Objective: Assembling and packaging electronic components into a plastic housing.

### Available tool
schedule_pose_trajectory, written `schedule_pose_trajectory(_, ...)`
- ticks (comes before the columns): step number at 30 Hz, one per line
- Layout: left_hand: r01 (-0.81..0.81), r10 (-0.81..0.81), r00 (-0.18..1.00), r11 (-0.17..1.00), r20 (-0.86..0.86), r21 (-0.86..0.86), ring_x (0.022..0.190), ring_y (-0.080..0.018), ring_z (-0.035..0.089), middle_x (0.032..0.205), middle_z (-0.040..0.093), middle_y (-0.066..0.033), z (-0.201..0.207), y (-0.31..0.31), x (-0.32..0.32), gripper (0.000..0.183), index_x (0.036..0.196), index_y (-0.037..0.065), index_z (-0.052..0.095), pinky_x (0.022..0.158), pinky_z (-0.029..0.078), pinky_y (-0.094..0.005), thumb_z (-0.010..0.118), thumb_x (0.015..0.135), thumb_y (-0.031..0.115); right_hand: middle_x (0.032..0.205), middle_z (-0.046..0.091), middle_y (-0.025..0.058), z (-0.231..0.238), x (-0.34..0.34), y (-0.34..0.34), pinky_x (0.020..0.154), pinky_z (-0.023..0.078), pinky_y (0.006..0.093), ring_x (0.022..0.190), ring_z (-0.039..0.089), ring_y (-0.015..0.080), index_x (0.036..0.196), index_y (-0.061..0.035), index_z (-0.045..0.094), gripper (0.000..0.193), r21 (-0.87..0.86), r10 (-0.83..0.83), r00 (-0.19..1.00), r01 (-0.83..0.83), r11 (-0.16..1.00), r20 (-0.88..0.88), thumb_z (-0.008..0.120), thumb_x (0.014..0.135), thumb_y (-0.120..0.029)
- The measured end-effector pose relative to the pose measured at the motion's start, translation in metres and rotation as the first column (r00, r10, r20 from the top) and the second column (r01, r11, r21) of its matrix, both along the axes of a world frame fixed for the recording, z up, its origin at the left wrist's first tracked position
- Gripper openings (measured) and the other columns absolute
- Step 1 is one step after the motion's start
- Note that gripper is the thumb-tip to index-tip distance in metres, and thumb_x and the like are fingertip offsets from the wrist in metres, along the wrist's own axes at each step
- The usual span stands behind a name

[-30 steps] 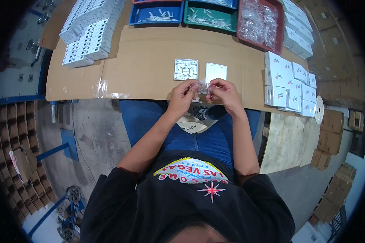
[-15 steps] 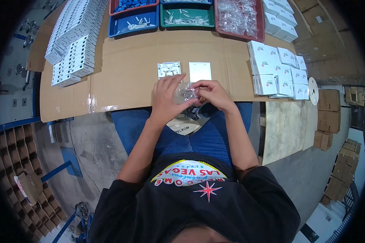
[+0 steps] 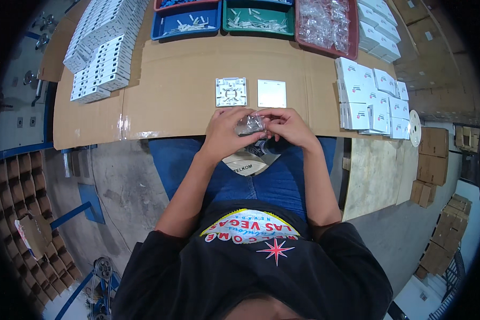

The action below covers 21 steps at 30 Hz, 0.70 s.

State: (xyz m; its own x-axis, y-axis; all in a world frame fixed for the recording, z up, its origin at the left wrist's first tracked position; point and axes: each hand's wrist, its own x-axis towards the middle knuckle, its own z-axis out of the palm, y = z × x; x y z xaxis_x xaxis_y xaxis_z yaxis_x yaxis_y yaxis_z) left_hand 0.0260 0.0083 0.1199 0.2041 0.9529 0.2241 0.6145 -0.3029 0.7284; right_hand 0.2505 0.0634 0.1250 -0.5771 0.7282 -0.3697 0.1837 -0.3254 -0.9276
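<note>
A small clear plastic bag [image 3: 250, 125] is held between my two hands at the table's near edge. My left hand [image 3: 225, 130] is curled around its left side, thumb below and fingers above. With thumb and fingers pinched, my right hand [image 3: 290, 127] grips the bag's right end. What lies inside the bag is too small to make out. Just beyond my hands lies an open white plastic box base [image 3: 231, 92] with a moulded inside. Beside it on the right rests a flat white square cover [image 3: 272, 94].
Stacked white plastic housings [image 3: 102, 66] stand at the left. At the back are a blue tray [image 3: 186, 34] and a green tray [image 3: 258, 32] of small white parts, plus a red tray [image 3: 325, 50] of clear bags. White boxes [image 3: 369, 101] are piled on the right.
My view has shifted slightly, so the table things sit a little farther right. My left fingers have come off the white base and curl closer round the bag.
</note>
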Motion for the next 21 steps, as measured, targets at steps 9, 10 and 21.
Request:
schedule_pose_trajectory(9,0.094,-0.041,0.965,0.977,0.261,-0.193,0.095,-0.0314,0.072,0.102,0.075,-0.0128,-0.01,0.002,-0.004,0.047,0.114,0.005,0.072,0.086,0.055,-0.0391,0.085,0.08,0.033,0.086,0.072,0.0016,0.006,0.004,0.004,0.058,0.049,0.021,0.069,0.062,0.0058,0.123,-0.005,0.074,0.027,0.01,0.076,0.996,-0.077,0.997,0.051,0.062,0.099,-0.006)
schedule_pose_trajectory(10,0.1,-0.031,0.956,0.97,0.293,-0.222,0.095,-0.031,0.073,0.103,0.075,-0.0132,-0.012,0.002,-0.005,0.047,0.115,0.004,0.072,0.085,0.056,-0.0382,0.085,0.08,0.033,0.086,0.072,0.0017,0.007,0.005,0.005,0.058,0.048,0.0212,0.069,0.062,0.0057,0.121,-0.0041,0.074,0.025,0.017,0.082,0.994,-0.083,0.996,0.073,0.062,0.099,-0.006)
schedule_pose_trajectory(21,0.092,0.045,0.895,0.955,0.443,-0.283,0.096,-0.0229,0.074,0.107,0.076,-0.0125,-0.022,0.0,-0.005,0.046,0.12,0.005,0.073,0.087,0.056,-0.0333,0.085,0.082,0.027,0.079,0.068,0.0025,0.011,0.001,0.0,0.062,0.048,0.0239,0.069,0.061,0.0075,0.108,-0.0001,0.075,0.02,0.085,0.06,0.993,-0.069,0.994,0.106,0.061,0.095,-0.004)
